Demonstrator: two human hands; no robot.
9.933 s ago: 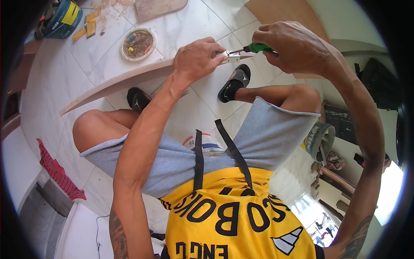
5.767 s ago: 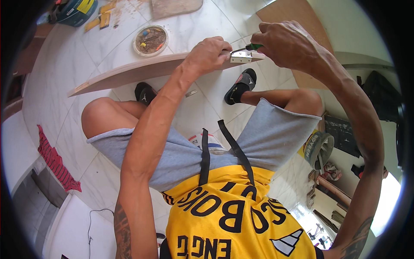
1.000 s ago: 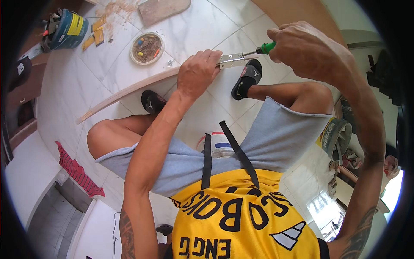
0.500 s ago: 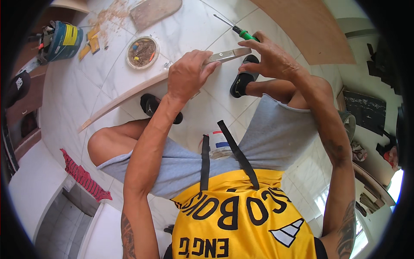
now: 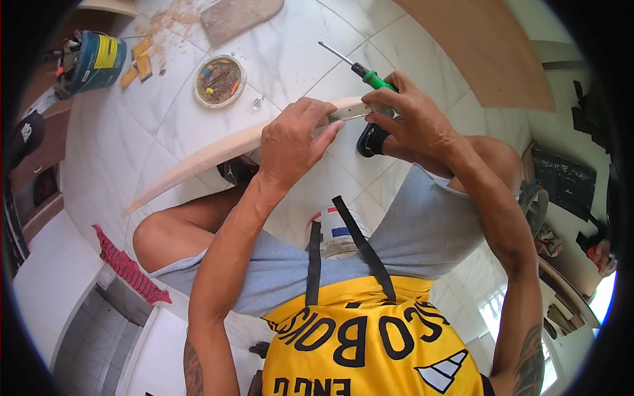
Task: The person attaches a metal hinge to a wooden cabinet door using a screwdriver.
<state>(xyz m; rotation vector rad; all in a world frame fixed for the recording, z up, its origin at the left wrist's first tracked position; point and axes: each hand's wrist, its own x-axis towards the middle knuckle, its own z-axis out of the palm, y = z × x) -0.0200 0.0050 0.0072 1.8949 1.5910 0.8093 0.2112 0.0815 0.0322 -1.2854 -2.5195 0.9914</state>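
Note:
My left hand (image 5: 294, 142) is closed around a long pale wooden board (image 5: 205, 157), its thumb pressing on a silver metal rail with small holes (image 5: 352, 111). The rail lies along the board's right end. At the rail's far right end, the thumb and fingers of my right hand (image 5: 419, 115) pinch it and the wood. Tucked in that same hand is a screwdriver (image 5: 376, 80) with a green and black handle, its shaft pointing away to the upper left. Behind my left hand, part of the board and rail is hidden.
On the tiled floor stand a round tub of screws and bits (image 5: 220, 81) and a teal tool bucket (image 5: 99, 63). A flat wooden piece (image 5: 238, 18) lies beyond, near sawdust. A large wooden panel (image 5: 485, 56) is at upper right. Between my legs sits a white bucket (image 5: 340, 231).
The rail's right end has come down against the board, whose broad face now shows more. My right hand has moved lower and closed on the rail's end, keeping the screwdriver.

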